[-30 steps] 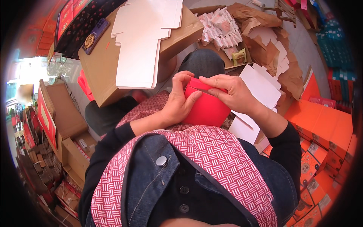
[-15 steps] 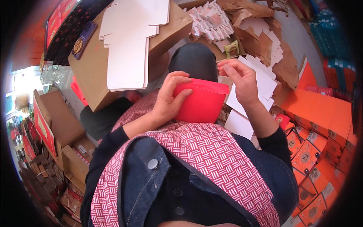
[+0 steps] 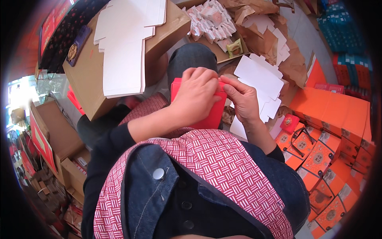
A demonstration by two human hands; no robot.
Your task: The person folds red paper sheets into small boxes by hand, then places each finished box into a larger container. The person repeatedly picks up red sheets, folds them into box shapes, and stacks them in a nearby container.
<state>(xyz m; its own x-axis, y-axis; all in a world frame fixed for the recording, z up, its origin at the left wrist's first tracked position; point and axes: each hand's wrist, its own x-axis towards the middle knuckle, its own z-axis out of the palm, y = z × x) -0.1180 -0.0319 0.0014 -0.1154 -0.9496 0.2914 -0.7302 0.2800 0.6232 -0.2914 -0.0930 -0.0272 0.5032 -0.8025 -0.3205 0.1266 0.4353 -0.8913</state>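
A plain red paper box point(image 3: 215, 114) stands in front of my apron, between my hands. My left hand point(image 3: 195, 95) lies across its upper part, fingers bent over the top edge and hiding much of the near face. At the box's top right corner, my right hand point(image 3: 242, 98) pinches the edge between thumb and forefinger. The fingertips of both hands almost meet there. Beyond the box is my knee in dark trousers point(image 3: 191, 59).
White flat carton blanks point(image 3: 123, 59) lie on a brown cardboard box point(image 3: 167, 36) at left. More blanks point(image 3: 258, 79) lie right. Ahead, a tray holds several wrapped pastries point(image 3: 213, 22) beside crumpled brown paper point(image 3: 254, 40). Orange boxes point(image 3: 326, 111) with eyeglasses point(image 3: 300, 141) on them fill the right.
My left hand has moved right, from the box's left side onto its top. My right hand has come down to the box's corner. The view has shifted slightly.
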